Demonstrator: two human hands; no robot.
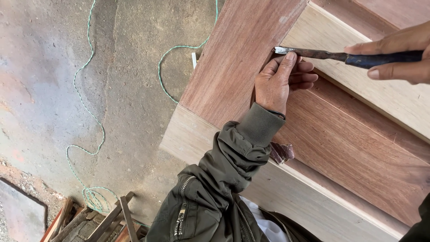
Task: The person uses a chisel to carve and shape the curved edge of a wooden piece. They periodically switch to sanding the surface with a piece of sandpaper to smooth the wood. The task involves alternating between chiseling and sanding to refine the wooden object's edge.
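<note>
Rough concrete floor (53, 89) with a green twisted cord (92, 116) lies beside a reddish, pale-framed wooden door panel (233, 67). Right hand (396, 56) wraps a dark-handled chisel (340, 56); left hand (280, 83) rests on the panel, fingertip pressing the flat metal blade at the panel's recessed corner.

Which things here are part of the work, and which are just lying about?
In use: chisel, held by right hand, tip steadied by left hand; wooden door panel.
Lying about: green cord, wood scraps, sandpaper piece.
</note>
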